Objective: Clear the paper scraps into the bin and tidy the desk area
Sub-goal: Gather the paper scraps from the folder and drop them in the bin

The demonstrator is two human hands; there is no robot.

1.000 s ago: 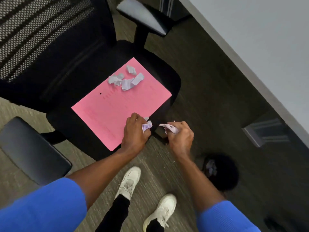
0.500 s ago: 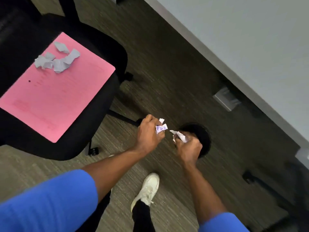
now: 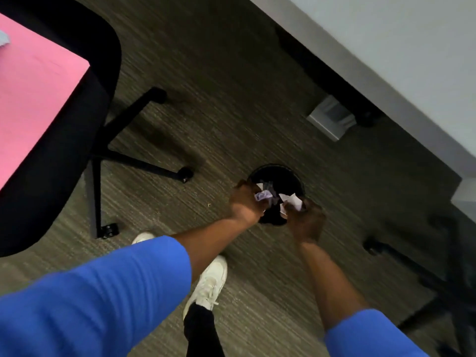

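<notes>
1. We see both hands held over the small round black waste bin (image 3: 277, 173) standing on the dark grey striped carpet (image 3: 219, 99)
2. Left hand (image 3: 246, 202) curled closed on a crumpled pale lilac paper scrap (image 3: 263, 195), held at the bin's left rim
3. Right hand (image 3: 306, 222) pinching a crumpled white paper scrap (image 3: 292, 199) in closed fingers, over the bin's right side
4. We make out more pale scraps inside the bin between the two hands; blurry, count unclear
5. Black office chair (image 3: 77, 140) at left with a flat pink paper folder (image 3: 33, 94) lying on its seat; one grey-white torn scrap (image 3: 3, 40) sits on the folder at the frame's left edge
6. Light grey desk top (image 3: 399, 42) runs across the upper right, bin near its edge, not under it
7. Blue sleeves (image 3: 98, 300) on both arms, a white sneaker (image 3: 208, 282) on the carpet below the left arm
8. Second black chair base (image 3: 422, 282) at lower right, apart from the bin
</notes>
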